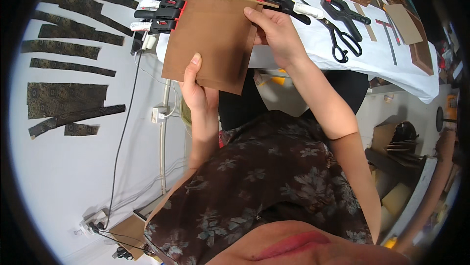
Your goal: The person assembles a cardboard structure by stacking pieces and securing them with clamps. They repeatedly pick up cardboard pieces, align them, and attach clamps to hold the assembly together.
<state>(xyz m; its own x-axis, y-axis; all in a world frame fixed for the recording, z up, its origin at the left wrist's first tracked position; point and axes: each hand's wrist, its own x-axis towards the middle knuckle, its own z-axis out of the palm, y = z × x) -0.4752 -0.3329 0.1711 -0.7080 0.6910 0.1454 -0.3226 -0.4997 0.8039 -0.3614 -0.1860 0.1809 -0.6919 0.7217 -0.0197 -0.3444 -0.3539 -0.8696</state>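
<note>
The person's left hand (197, 91) is pinching a brown panel (213, 39) near its lower left corner, thumb on top, other fingers mostly hidden underneath. The right hand (280, 37) is clamping the panel's right edge between thumb and fingers. The panel is jutting over the near edge of the table (391, 71), toward its left end. Black scissors (329, 23) are lying to the right, beside a black clamp (348, 20).
</note>
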